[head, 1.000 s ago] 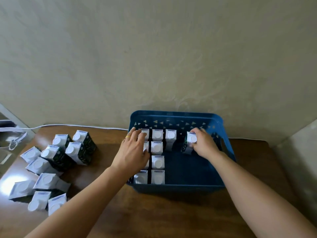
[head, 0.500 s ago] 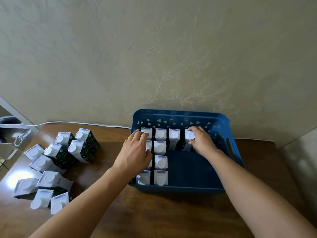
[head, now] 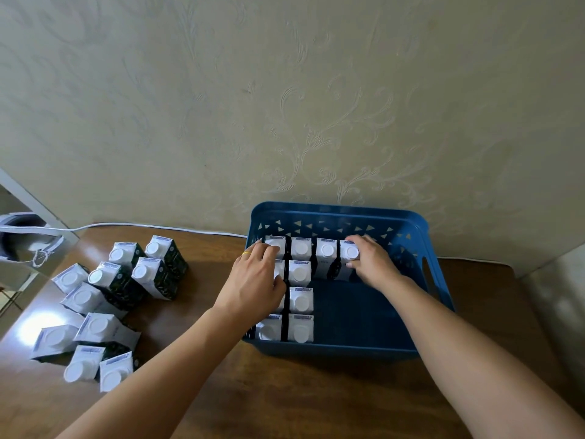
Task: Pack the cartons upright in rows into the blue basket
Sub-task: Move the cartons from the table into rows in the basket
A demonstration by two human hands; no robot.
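The blue basket stands on the wooden table against the wall. Several white-topped cartons stand upright in rows along its left side and back wall. My right hand grips the fourth carton of the back row, pressed against its neighbour. My left hand rests flat, fingers spread, on the cartons of the left column, hiding some of them. Several more loose cartons stand on the table left of the basket.
A white cable runs along the wall behind the loose cartons. A dark object with white straps sits at the far left edge. The basket's right half shows bare blue floor. Brown table surface lies in front.
My right hand has slid its carton left until it stands against the third carton of the back row. My left hand has stayed on the left column.
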